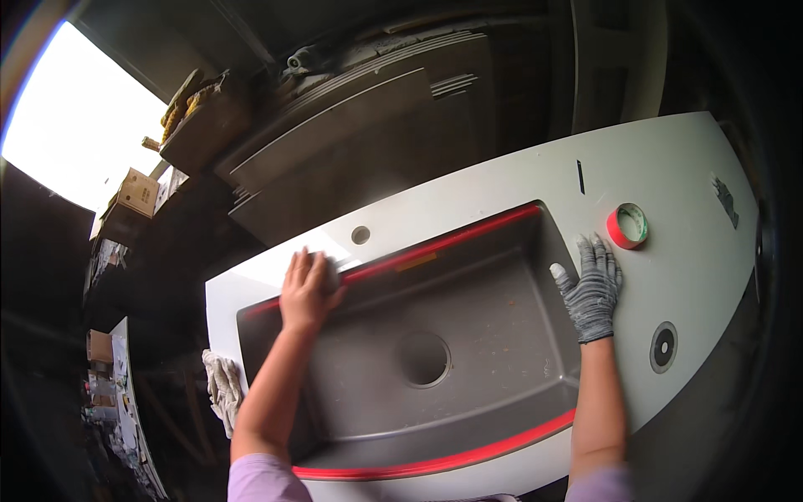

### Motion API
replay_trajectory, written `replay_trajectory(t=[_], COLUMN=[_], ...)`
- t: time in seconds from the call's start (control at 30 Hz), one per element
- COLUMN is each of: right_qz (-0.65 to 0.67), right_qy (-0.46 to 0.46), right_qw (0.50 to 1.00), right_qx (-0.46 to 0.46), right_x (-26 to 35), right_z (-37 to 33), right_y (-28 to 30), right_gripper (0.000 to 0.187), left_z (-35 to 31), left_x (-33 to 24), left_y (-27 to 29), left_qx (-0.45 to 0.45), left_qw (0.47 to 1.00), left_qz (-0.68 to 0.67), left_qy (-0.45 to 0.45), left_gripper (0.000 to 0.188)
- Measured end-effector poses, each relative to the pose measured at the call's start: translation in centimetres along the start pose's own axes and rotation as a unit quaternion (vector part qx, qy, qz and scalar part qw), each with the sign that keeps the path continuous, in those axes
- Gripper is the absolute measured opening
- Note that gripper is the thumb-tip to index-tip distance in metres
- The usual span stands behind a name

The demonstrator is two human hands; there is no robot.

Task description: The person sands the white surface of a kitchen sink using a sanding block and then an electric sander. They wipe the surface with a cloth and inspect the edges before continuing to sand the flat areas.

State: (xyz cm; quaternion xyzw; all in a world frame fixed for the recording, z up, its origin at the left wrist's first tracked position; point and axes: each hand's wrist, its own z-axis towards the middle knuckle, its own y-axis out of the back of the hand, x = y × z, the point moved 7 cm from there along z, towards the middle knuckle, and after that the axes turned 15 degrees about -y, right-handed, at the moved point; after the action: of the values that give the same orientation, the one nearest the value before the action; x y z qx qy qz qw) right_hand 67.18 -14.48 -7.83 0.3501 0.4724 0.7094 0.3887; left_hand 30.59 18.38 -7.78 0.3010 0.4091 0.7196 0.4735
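A dark grey rectangular sink [485, 335] is set in a white countertop [519, 180], with red tape [485, 226] along its far and near edges. My bare left hand [305, 293] is at the far rim, left of the tap hole [360, 235]. Its fingers curl round a small dark object, mostly hidden by the hand and slightly blurred. On the countertop right of the sink rests my right hand [594, 293], in a grey knitted glove with pale fingertips. Its fingers are spread flat, and nothing is in it. Just beyond it stands a roll of red tape [615, 227].
A grey disc [663, 347] lies on the countertop's right side. A black strip [580, 177] and a grey glove [725, 201] lie farther back. White cloth [222, 389] hangs at the left edge. Stacked panels [351, 134] lean behind; a cardboard box [138, 193] stands far left.
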Motion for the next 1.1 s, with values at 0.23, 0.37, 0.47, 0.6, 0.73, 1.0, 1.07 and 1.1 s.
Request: replay_trajectory(t=[0.23,0.37,0.47,0.6,0.73,1.0,1.07,1.1], right_qz=[0.030,0.048,0.046,0.055,0.067,0.075,0.084,0.087], right_qy=[0.004,0.008,-0.004,-0.013,0.002,-0.013,-0.009,-0.009], right_qw=[0.999,0.998,0.999,0.998,0.997,0.997,0.996,0.996], right_qx=[0.019,0.033,0.019,0.029,0.035,0.018,0.014,0.016], right_x=[1.7,1.6,0.0,0.9,2.1,0.6,0.8,0.7], right_z=[-0.3,-0.6,-0.1,0.1,-0.5,-0.1,0.1,0.1], right_y=[-0.2,-0.1,-0.3,0.2,0.2,0.3,0.3,0.4], right_gripper=[0.074,0.073,0.073,0.074,0.074,0.073,0.073,0.073], left_z=[7.5,9.8,4.1,-0.4,10.0,2.2,2.5,3.5], left_x=[-9.8,-11.8,-6.5,-3.5,-11.6,-5.7,-5.5,-6.8], left_y=[-3.9,-3.7,-1.7,-0.3,-4.2,-1.2,-0.9,-2.3], left_qx=[-0.024,-0.042,-0.026,-0.020,-0.079,-0.008,-0.006,-0.020], left_qw=[0.997,0.995,0.998,0.994,0.992,0.997,0.994,0.993], left_qz=[0.013,-0.038,0.013,0.077,0.027,0.048,0.071,0.061], left_qy=[-0.076,-0.085,-0.063,-0.080,-0.091,-0.065,-0.078,-0.096], left_gripper=[0.072,0.078,0.079,0.079,0.067,0.084,0.080,0.079])
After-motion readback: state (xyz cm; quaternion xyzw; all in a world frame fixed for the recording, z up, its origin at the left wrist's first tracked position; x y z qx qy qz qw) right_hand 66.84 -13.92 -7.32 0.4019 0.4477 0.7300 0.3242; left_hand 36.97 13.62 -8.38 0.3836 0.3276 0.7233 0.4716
